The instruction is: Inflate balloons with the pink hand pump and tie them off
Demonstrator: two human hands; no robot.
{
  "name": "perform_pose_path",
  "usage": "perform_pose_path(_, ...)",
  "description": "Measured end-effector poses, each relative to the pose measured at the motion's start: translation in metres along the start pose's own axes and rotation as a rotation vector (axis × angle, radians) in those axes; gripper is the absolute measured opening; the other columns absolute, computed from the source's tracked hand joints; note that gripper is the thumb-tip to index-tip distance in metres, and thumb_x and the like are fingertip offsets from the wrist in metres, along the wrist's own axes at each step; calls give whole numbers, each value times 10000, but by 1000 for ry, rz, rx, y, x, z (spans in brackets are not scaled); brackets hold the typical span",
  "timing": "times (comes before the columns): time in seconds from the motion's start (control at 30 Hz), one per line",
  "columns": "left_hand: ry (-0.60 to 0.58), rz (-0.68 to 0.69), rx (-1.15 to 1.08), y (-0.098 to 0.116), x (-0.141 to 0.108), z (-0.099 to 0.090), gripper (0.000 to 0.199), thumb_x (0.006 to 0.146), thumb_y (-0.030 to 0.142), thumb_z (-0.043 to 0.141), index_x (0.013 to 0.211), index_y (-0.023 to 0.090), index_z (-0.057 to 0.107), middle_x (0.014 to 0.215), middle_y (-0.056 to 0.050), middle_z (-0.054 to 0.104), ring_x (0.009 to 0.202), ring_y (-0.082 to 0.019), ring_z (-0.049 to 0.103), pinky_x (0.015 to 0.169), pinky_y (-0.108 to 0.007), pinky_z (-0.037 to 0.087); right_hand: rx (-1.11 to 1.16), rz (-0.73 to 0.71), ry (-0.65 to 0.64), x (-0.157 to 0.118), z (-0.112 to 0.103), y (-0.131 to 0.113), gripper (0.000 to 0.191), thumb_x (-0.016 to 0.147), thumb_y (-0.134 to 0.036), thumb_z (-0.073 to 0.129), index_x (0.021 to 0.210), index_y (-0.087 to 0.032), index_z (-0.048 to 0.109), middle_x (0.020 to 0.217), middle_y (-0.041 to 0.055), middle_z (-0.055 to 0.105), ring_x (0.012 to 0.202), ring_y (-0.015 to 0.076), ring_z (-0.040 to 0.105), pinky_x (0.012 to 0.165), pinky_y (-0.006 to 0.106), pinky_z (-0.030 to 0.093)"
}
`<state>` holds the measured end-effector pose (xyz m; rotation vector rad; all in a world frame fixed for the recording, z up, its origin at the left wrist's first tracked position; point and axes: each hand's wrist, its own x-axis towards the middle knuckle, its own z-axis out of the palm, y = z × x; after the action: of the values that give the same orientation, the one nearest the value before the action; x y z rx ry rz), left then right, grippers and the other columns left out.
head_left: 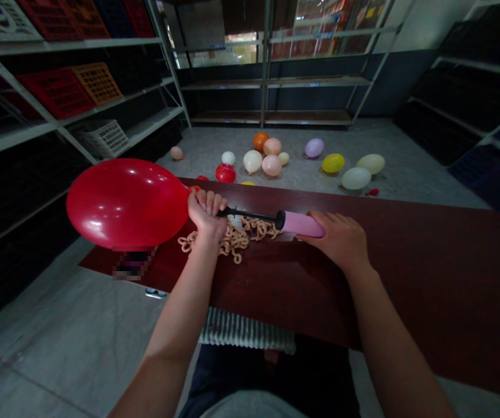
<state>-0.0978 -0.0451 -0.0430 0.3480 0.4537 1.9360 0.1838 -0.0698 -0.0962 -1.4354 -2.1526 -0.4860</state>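
Observation:
A large inflated red balloon (126, 203) sticks out to the left of my left hand (207, 212). That hand is closed around the balloon's neck and the black end of a hand pump. My right hand (339, 238) grips the pink barrel of the balloon pump (300, 224), and the black rod shows drawn out between my two hands. Below the rod, a heap of uninflated beige balloons (235, 237) lies on the dark red-brown table (276, 278). The pump's nozzle is hidden by my left fingers.
Several inflated balloons (271, 165) in various colours rest on the floor beyond the table. Metal shelves (267, 81) stand at the back, and shelves with plastic crates (58, 93) line the left. A blurred dark object (133, 264) lies at the table's left end.

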Motion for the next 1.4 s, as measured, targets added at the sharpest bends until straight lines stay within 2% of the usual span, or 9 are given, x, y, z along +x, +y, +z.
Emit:
perform_pose_path(0.13,36,0,-13,0,2,-1,508,1025,255,297,569,185,86,421,66,121,332,-61,129,375,-219,203,1,-29,-31,-1,0,-7,513,860,-688,470,1059,-252,654,809,79,700,713,256,620,648,364,358)
perform_pose_path(0.27,21,-20,-1,-4,-2,1,522,1024,247,310,552,185,95,413,63,113,322,-64,130,362,-219,205,11,-38,-55,0,1,-18,510,885,-656,439,1061,-229,655,832,93,711,723,258,637,637,353,364)
perform_pose_path(0.37,10,-51,31,-12,-10,7,545,1038,270,299,536,187,103,402,59,107,310,-67,130,354,-228,194,41,-31,-84,2,2,-31,499,866,-664,475,1040,-233,656,886,87,724,737,254,644,637,342,376)
perform_pose_path(0.5,-26,-125,64,-26,-23,14,585,1054,323,304,517,189,115,397,57,108,303,-69,133,358,-242,201,75,3,-152,3,3,-48,535,834,-689,521,1046,-219,662,838,84,729,716,239,638,631,329,365)
perform_pose_path(0.63,-37,-148,99,-32,-27,13,606,1049,370,351,515,187,130,407,58,125,307,-65,147,365,-241,216,98,22,-205,4,1,-55,548,835,-695,524,1058,-212,659,855,93,741,713,232,641,617,329,341)
perform_pose_path(0.87,-69,-127,56,-28,-21,9,580,1050,323,302,509,188,143,403,54,124,310,-71,156,361,-239,220,83,10,-159,6,3,-53,583,848,-747,465,1038,-231,660,896,69,737,752,225,637,641,321,338)
perform_pose_path(1.0,10,-114,96,-23,-19,10,589,1044,370,367,534,190,133,415,65,131,319,-65,155,369,-228,234,52,-21,-115,6,4,-48,593,869,-731,453,1074,-211,652,920,77,730,795,216,628,685,316,338)
perform_pose_path(1.13,28,-86,73,-17,-14,9,562,1045,348,355,557,192,123,421,70,126,323,-64,156,372,-222,232,-20,-43,-72,4,2,-37,615,862,-743,457,1108,-213,648,920,70,724,784,211,615,690,324,318)
perform_pose_path(1.4,65,-16,67,-2,0,1,526,1040,296,337,581,188,103,423,74,129,328,-59,149,382,-206,230,-145,-31,-78,1,-7,-11,676,850,-770,435,1171,-216,654,917,84,717,802,229,582,697,339,280)
